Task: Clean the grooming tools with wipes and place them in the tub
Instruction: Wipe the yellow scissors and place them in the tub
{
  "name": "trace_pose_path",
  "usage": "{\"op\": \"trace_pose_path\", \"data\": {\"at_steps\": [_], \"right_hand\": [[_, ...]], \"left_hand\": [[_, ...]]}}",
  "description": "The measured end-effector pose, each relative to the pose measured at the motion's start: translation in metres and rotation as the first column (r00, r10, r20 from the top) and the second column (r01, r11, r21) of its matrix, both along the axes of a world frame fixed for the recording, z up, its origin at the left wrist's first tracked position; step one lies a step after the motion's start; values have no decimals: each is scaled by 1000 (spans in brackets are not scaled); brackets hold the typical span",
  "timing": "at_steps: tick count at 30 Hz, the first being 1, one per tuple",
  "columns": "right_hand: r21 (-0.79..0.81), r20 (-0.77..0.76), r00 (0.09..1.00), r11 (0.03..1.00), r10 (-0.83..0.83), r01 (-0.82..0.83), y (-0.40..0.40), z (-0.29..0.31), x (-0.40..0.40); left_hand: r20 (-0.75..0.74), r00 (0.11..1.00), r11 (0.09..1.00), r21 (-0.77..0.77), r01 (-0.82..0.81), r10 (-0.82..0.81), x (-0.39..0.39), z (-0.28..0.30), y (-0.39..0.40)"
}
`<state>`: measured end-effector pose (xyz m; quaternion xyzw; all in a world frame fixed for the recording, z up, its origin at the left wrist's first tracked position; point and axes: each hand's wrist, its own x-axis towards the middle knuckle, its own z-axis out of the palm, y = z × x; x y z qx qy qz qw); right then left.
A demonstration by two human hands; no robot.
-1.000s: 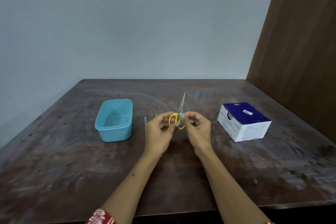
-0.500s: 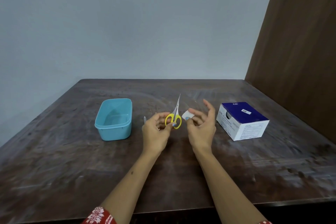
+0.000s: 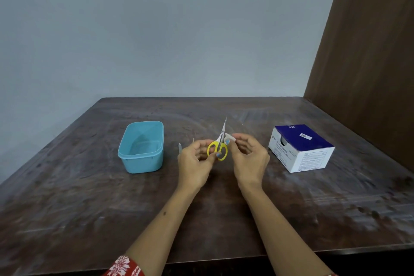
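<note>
Small scissors [image 3: 220,144] with yellow handles and thin steel blades point up and away, held by the handles in my left hand [image 3: 196,163]. My right hand [image 3: 249,159] pinches a small white wipe [image 3: 229,138] right beside the blades, just above the handles. The light blue tub [image 3: 143,147] stands on the table to the left of my hands and looks empty. A slim metal tool [image 3: 180,148] pokes out from behind my left hand; most of it is hidden.
A blue and white box of swabs [image 3: 301,148] stands on the dark wooden table [image 3: 89,208] to the right of my hands. A brown wooden panel [image 3: 369,63] rises at the right. A pale wall closes the far side.
My right hand pulled away from the scissors with the wipe and opened its fingers, then came back in close to the blades. The left hand kept its hold on the scissors.
</note>
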<state>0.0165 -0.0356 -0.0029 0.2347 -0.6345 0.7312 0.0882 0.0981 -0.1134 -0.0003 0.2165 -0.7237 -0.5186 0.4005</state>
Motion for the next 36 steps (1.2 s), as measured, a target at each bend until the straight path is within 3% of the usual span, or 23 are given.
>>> {"op": "trace_pose_path", "data": {"at_steps": [7, 11, 21, 28, 36], "right_hand": [[101, -261, 965, 995, 1, 26, -3, -2, 11], [134, -341, 940, 988, -23, 73, -6, -7, 13], [23, -125, 992, 1000, 1, 2, 1, 1, 9], [6, -70, 996, 998, 55, -55, 1, 1, 10], [-27, -114, 993, 1000, -10, 7, 4, 4, 14]], "left_hand": [[21, 1000, 999, 35, 9, -10, 0, -1, 0], [-10, 1000, 990, 139, 28, -27, 1, 1, 0], [-74, 970, 916, 322, 241, -229, 1, 3, 5], [-135, 959, 909, 308, 279, -248, 2, 2, 4], [-100, 948, 866, 387, 318, -303, 4, 8, 9]]}}
